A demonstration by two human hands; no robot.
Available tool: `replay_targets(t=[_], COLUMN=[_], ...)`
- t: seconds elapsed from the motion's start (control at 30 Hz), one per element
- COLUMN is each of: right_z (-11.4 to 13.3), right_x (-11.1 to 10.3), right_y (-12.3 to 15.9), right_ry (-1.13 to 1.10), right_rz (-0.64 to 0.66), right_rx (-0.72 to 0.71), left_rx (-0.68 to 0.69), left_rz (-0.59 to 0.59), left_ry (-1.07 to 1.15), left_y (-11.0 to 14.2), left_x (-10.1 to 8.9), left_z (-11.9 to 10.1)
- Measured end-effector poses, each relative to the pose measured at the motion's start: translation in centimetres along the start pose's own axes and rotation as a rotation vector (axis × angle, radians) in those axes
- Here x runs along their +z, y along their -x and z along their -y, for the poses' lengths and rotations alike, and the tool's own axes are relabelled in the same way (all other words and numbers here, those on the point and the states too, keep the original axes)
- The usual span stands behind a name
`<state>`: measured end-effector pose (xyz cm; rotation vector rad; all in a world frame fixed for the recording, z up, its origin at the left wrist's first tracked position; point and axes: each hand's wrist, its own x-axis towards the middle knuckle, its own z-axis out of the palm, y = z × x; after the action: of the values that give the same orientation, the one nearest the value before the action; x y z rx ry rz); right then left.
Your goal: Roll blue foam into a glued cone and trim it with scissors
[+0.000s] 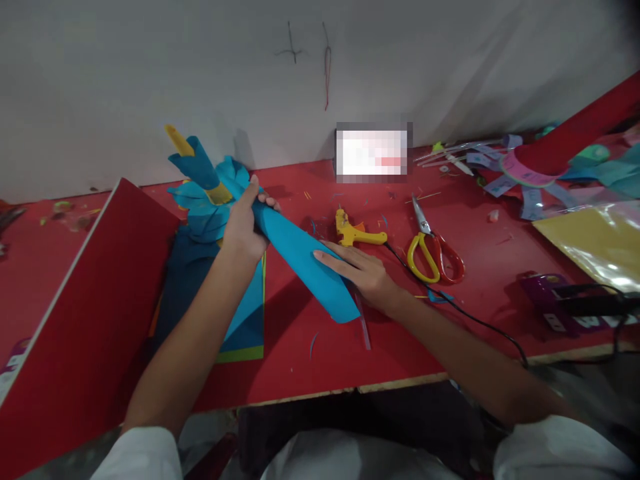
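Left hand: the person's left hand is wrapped around the narrow end of a rolled blue sheet, thumb on top and fingers curling round the far side; with 12 o'clock toward the wall, the roll runs from this grip toward 4 o'clock.
Right hand: the right hand lies against the roll's wider part, at 4 o'clock from the left hand, one digit stretched over the upper face; whether it pinches the sheet cannot be told.
Blue roll: raised over the red table, its broad end at 8 o'clock from the right hand.
Paper flower: the blue-petalled flower sits at 10 o'clock from the left hand, just beside it, with a yellow tube rising from a blue cone; the hand hides whether flower and roll join.
Glue gun: the yellow glue gun lies at 12 o'clock from the right hand, near it.
Scissors: the scissors, one handle yellow and one red, rest between 2 and 3 o'clock from the right hand.
Clear strip: the strip lies at 6 o'clock from the right hand.
Paper stack: the coloured sheets lie at 7 o'clock from the left hand.
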<state>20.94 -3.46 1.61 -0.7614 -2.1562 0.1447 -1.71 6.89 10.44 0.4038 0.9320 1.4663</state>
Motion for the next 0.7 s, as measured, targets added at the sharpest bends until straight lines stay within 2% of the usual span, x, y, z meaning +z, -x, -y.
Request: replay_targets(t=[0.1,0.2,0.3,0.47,0.7], right_z=[0.0,0.0,-0.1,-0.3,-0.3], right_x=[0.3,0.7,0.8,0.9,1.0], right_y=[0.0,0.0,-0.2,-0.2,-0.1], right_ry=[-0.053,-0.161,-0.181,-0.092,-0.013], right_rz=[-0.025,-0.097,-0.106,-0.123,-0.103], right_rx=[0.013,0.078,0.129,0.044,-0.016], left_rx=[-0.009,-0.003,0.030,0.057,0.093], left_rz=[0.049,0.092,0.127,0.128,0.061], left_ry=[0.050,0.111,0.160,0.153,0.044], left_y=[0.3,0.8,1.2,1.5,1.6], left_x=[0.1,0.6,1.1,1.3,0.9], left_z=[-0.2,-0.7,-1.2,-1.3,0.3])
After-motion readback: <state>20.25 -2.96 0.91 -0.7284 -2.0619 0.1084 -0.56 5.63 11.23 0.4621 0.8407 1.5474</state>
